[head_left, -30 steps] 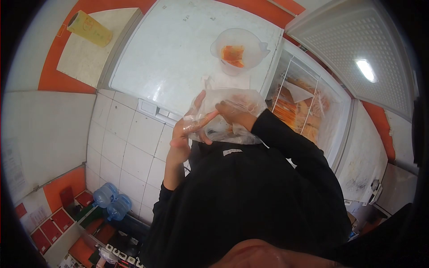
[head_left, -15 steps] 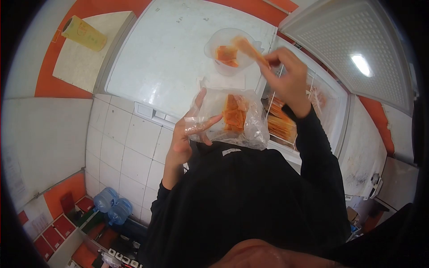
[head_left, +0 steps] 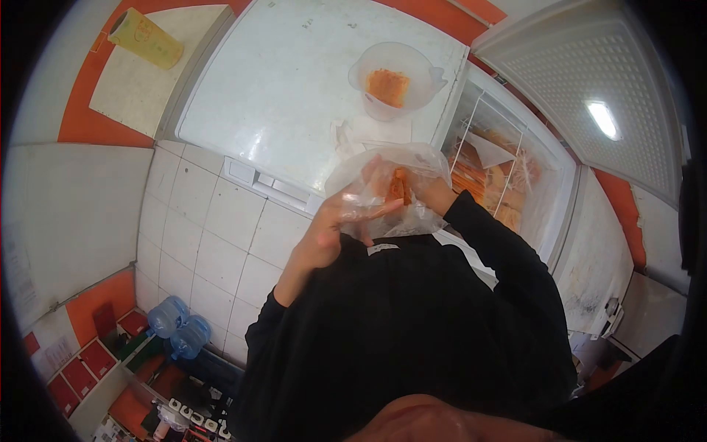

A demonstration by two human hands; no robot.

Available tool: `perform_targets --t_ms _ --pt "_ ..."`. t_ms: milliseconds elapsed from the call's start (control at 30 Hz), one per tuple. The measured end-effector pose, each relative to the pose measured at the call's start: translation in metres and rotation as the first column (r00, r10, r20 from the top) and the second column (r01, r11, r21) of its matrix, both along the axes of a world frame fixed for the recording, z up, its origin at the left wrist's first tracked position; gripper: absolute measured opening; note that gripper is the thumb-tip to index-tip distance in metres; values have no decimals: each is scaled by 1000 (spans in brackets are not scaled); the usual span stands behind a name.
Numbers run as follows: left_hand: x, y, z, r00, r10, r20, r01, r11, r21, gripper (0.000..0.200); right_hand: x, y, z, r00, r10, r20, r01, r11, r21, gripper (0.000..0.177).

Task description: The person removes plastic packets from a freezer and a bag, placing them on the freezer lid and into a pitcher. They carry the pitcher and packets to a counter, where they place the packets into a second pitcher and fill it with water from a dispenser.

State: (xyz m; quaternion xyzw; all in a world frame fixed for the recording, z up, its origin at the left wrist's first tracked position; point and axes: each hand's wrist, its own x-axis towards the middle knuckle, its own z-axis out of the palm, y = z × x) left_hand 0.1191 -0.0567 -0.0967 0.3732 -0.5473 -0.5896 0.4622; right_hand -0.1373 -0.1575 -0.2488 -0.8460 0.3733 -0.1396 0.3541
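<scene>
A clear plastic bag [head_left: 368,158] is held in front of my chest with flat orange food pieces [head_left: 398,186] inside it. My left hand [head_left: 331,232] grips the bag's left side, its fingers against the plastic. From the right, my right hand [head_left: 436,194] reaches into the bag; its fingertips are hidden by the plastic and the food. Beyond the bag, a translucent plastic bowl [head_left: 401,55] with a spout stands on a white lid and contains more orange pieces [head_left: 388,87].
To the right is an open freezer [head_left: 567,173] with a wire rack and stacked orange pieces [head_left: 469,179], its lid [head_left: 560,74] raised. A yellow roll [head_left: 146,38] lies at the upper left. Blue water bottles [head_left: 189,335] stand on the floor at the lower left.
My right hand has come down from beside the bowl into the bag. The orange piece it held over the bowl is no longer in the air. My left hand has shifted slightly right.
</scene>
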Motion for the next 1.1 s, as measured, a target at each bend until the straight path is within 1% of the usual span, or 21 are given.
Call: perform_targets --t_ms 33,67,100,133,167,267,367,467,500,533,567,667,700,767,833,867,900,967,1000,1067,1100 --pt "-3 -1 -1 1000 -19 12 19 1000 11 135 -11 -4 -5 999 -51 -16 53 986 157 36" --pt "-6 -3 -2 999 -39 24 38 999 22 135 -15 -7 -14 997 -43 -63 53 984 167 38" --pt "-7 -5 -8 998 -63 27 63 998 5 129 -19 -11 -23 993 -33 -110 52 983 177 40" --pt "-9 -6 -13 996 -86 30 87 996 -12 124 -19 -18 -29 982 24 -189 -15 999 47 41" --pt "-10 -9 -17 993 -109 37 110 994 -17 124 -21 -20 -35 959 70 -275 -95 992 -79 41" --pt "-10 -10 -19 989 -142 46 143 990 -21 124 -10 -16 -9 945 63 -322 -104 988 -114 41" --pt "-4 -12 -14 992 -112 54 114 993 -25 125 -7 -19 5 920 118 -374 -128 992 -4 41" --pt "1 -16 -16 999 -22 37 24 998 -59 125 0 -22 28 740 338 -582 -201 936 289 42" --pt "3 -17 -16 1000 13 26 -11 997 -74 125 3 -22 20 866 255 -429 -185 962 199 42" --pt "4 -18 -17 999 30 35 -27 997 -78 126 7 -24 6 952 172 -252 -148 983 111 42" --pt "5 -19 -17 998 47 44 -44 996 -81 126 12 -27 -7 994 93 -59 -92 995 31 42" --pt "6 -21 -15 988 56 141 -47 997 -62 127 35 -48 -30 937 163 -310 -167 986 15 40" --pt "7 -22 -14 983 64 175 -54 997 -57 127 40 -50 -33 912 153 -381 -163 987 6 39" --pt "9 -22 -12 982 81 170 -70 995 -68 128 49 -54 -38 848 133 -513 -163 987 -13 36" --pt "8 -21 -13 990 89 110 -79 993 -93 128 36 -46 -37 955 112 -275 -146 983 -109 32" --pt "9 -20 -14 992 90 89 -80 991 -104 128 30 -39 -36 984 104 -147 -127 980 -151 30" --pt "12 -20 -17 993 87 85 -77 991 -113 128 33 -35 -23 971 123 -207 -143 986 -83 29" --pt "12 -20 -16 992 100 72 -92 990 -109 127 40 -31 27 932 168 -321 -159 986 54 26" --pt "12 -19 -11 991 117 63 -111 989 -95 127 38 -24 41 933 183 -309 -228 967 -117 22" --pt "12 -19 -8 989 136 58 -131 987 -88 126 31 -6 64 932 216 -292 -332 832 -444 16" --pt "14 -20 -9 989 138 59 -132 987 -95 126 29 2 78 977 163 -139 -204 910 -362 15"
